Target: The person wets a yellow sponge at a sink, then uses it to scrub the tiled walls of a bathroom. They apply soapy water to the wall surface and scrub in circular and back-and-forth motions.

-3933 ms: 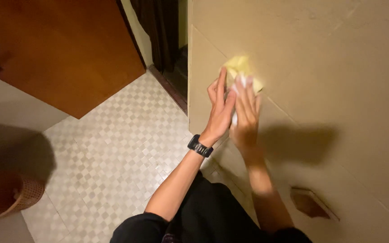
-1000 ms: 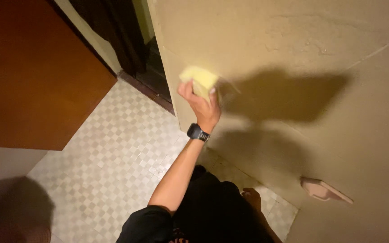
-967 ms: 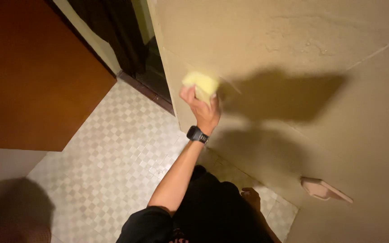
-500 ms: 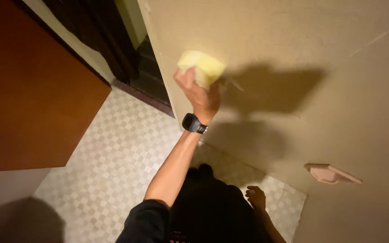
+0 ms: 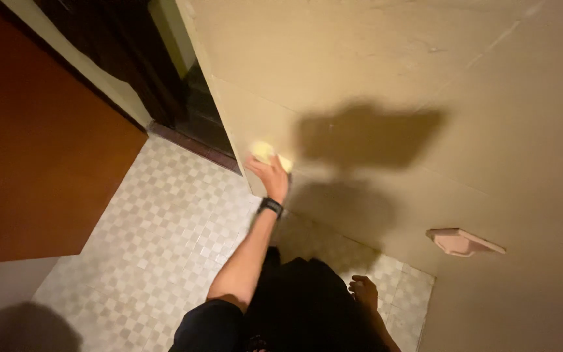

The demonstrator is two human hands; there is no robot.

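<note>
My left hand (image 5: 270,177) presses a yellow sponge (image 5: 263,151) against the beige tiled wall (image 5: 373,72), low down near the wall's corner edge. A black watch (image 5: 270,206) sits on that wrist. The sponge is partly hidden by my fingers. My right hand (image 5: 363,291) hangs down beside my dark trousers, away from the wall, with loose fingers and nothing in it.
A pink soap dish (image 5: 464,241) juts from the wall at the right. A brown wooden door (image 5: 40,169) stands at the left. Between them lies a floor of small checked tiles (image 5: 158,241). A dark doorway (image 5: 164,78) opens beyond the wall's corner.
My left hand has slid the sponge down the wall and slightly left. Earlier both hands were on the sponge; my right hand now hangs by my leg.
</note>
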